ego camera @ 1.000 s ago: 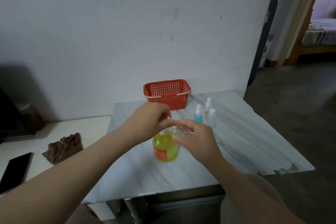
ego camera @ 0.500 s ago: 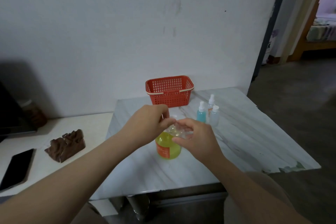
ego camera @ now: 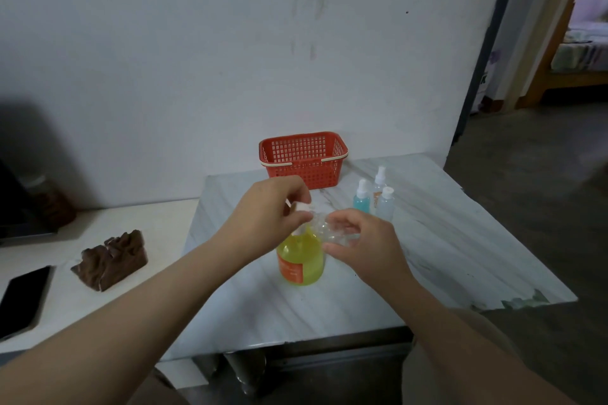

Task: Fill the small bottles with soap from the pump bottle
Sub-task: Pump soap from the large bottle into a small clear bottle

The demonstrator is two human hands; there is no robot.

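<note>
A pump bottle of yellow soap with an orange label stands mid-table. My left hand is over its top, fingers curled round the white pump head. My right hand grips a small clear bottle, tilted, with its mouth next to the pump's spout. Three more small capped bottles stand at the back right: a blue one, a tall clear one and a short clear one.
A red mesh basket sits against the wall behind the pump bottle. The marble table ends at the right and front edges. On a lower white surface to the left lie a brown carved block and a black phone.
Both hands stay at the pump top with the small clear bottle. The white pump head now shows a little more under my left fingers. The view has shifted slightly.
</note>
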